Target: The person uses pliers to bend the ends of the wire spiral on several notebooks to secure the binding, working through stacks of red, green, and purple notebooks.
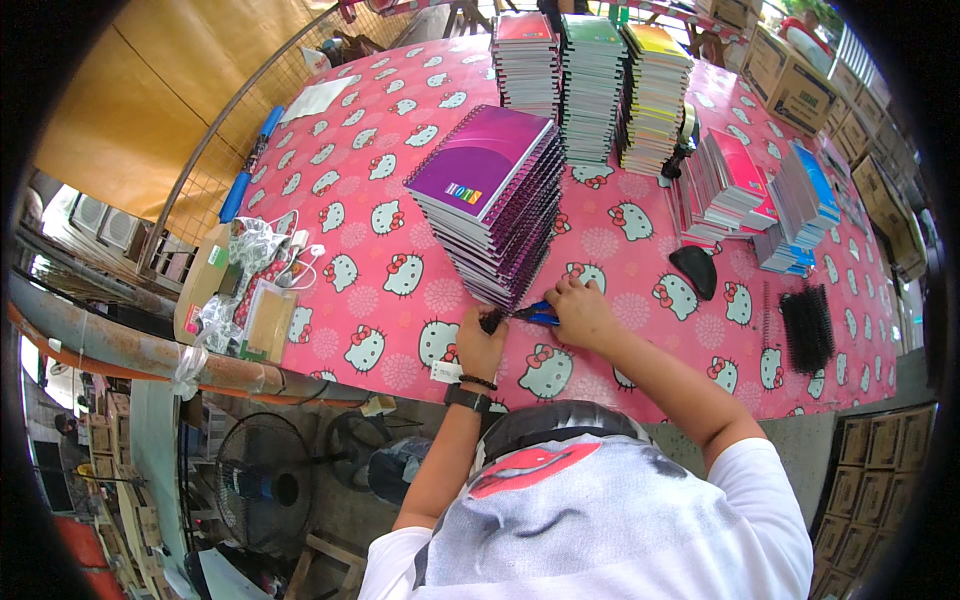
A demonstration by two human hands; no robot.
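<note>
A tall stack of purple spiral notebooks (pixel 480 165) stands near the middle of the table, its coils facing right. At its near foot, my left hand (pixel 482 350) is closed round something small and dark, mostly hidden by the fingers. Close beside it, my right hand (pixel 583 312) grips blue-handled pliers (pixel 540 316), whose dark jaws point toward the left hand. To the right lie a bundle of black plastic coils (pixel 806 328) and a black rounded object (pixel 693 272) like a computer mouse.
Red (pixel 526 70), green (pixel 592 90) and yellow notebook stacks (pixel 654 100) stand behind. Pink-covered (pixel 722 175) and blue-covered booklets (pixel 802 200) sit at the right. A box with wrappings and a white cable (pixel 255 290) occupies the left edge of the pink patterned table (pixel 370 275). A fan (pixel 265 480) stands below left.
</note>
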